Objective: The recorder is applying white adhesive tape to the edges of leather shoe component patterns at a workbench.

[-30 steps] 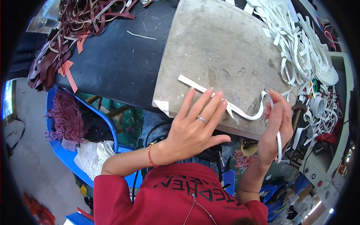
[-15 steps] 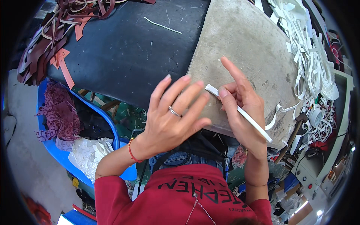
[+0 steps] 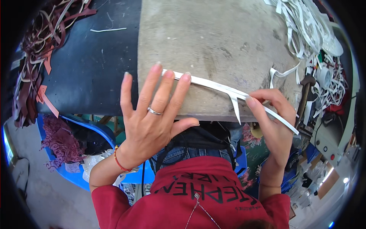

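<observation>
Head view. At 9 o'clock: touching a white strip (image 3: 207, 83) with left hand (image 3: 146, 122), fingers spread, grasping nothing. At 3 o'clock: pinching the same strip between thumb and forefinger of right hand (image 3: 275, 134). Running from 11 to 4 o'clock, mostly over the counter (image 3: 213, 42). Seemingly straightening and smoothing; probably calling for steady pinch and light tension.

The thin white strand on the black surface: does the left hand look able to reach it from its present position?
Probably yes: no object shows between the spread left hand and the thin white strand, though its fingers would likely have to leave the white strip.
</observation>
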Demonstrator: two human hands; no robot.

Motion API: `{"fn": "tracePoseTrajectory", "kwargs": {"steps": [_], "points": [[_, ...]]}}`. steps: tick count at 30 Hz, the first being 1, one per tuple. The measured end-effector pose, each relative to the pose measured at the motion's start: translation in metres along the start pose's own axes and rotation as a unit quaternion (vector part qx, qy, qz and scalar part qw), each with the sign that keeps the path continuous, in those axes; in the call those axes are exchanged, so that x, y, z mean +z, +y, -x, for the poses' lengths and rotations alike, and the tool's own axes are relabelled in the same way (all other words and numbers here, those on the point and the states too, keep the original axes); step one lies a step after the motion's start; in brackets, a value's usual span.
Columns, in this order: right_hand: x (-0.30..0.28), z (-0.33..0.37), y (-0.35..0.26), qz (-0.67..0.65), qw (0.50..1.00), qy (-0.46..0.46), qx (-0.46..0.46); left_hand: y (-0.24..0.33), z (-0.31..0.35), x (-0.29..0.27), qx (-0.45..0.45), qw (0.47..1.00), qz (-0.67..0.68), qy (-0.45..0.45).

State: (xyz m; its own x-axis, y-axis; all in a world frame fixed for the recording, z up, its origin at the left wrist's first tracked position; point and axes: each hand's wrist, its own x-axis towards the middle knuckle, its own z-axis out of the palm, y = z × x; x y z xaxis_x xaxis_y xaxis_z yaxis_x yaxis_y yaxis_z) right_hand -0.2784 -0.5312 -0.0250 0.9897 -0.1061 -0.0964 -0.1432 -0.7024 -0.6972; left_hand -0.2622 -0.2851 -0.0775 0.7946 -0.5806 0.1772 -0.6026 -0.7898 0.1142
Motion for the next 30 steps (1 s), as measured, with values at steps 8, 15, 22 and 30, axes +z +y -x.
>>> {"fn": "tracePoseTrajectory", "kwargs": {"steps": [8, 15, 22, 30], "points": [[0.014, 0.002, 0.020, 0.099, 0.988, 0.039, -0.115, 0.024, -0.019, -0.006, -0.009, 1.000, -0.007, 0.007], [-0.010, 0.015, 0.041, 0.084, 0.992, 0.046, -0.080, 0.088, -0.032, 0.020, 0.024, 0.982, 0.188, 0.025], [-0.036, 0.011, 0.067, 0.047, 0.991, 0.027, -0.119, 0.097, -0.033, 0.021, 0.028, 0.991, 0.127, 0.002], [-0.036, 0.003, 0.059, 0.189, 0.953, 0.024, -0.237, 0.101, -0.039, 0.016, 0.039, 0.997, 0.057, -0.025]]}}
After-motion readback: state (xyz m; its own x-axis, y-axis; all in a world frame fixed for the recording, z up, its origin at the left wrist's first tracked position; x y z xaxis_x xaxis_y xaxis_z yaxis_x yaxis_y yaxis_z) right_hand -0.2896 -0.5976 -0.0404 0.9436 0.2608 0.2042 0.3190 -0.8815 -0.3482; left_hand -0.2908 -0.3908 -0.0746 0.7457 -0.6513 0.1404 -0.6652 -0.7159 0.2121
